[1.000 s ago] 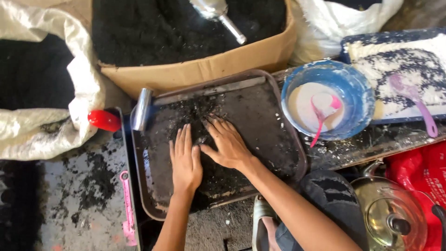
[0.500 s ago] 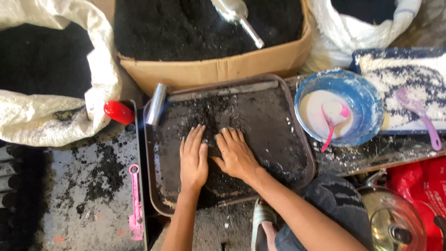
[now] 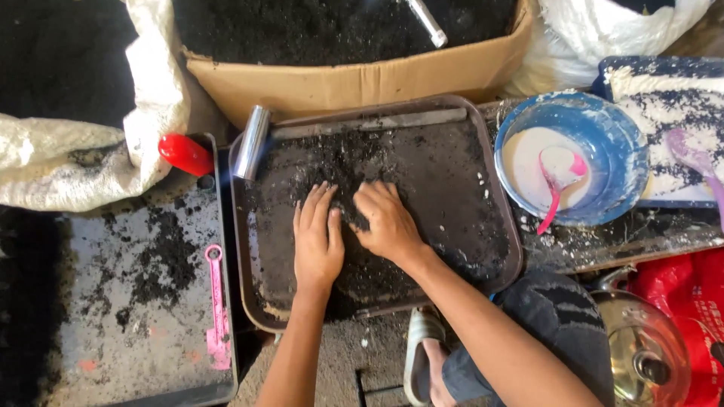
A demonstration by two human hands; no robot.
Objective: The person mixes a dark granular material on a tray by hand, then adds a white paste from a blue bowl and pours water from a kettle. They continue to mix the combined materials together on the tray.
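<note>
Dusty floor lay under a dark tray (image 3: 494,188) of black soil (image 3: 354,162); left hand (image 3: 317,241) and right hand (image 3: 386,221) pressed flat on it, fingers spread, gripping nothing, beside a blue bowl (image 3: 611,151).

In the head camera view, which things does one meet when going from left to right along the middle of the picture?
White sack → red handle → metal cylinder → left hand → right hand, both on the dark tray → blue bowl with pink spoon → purple spoon.
</note>
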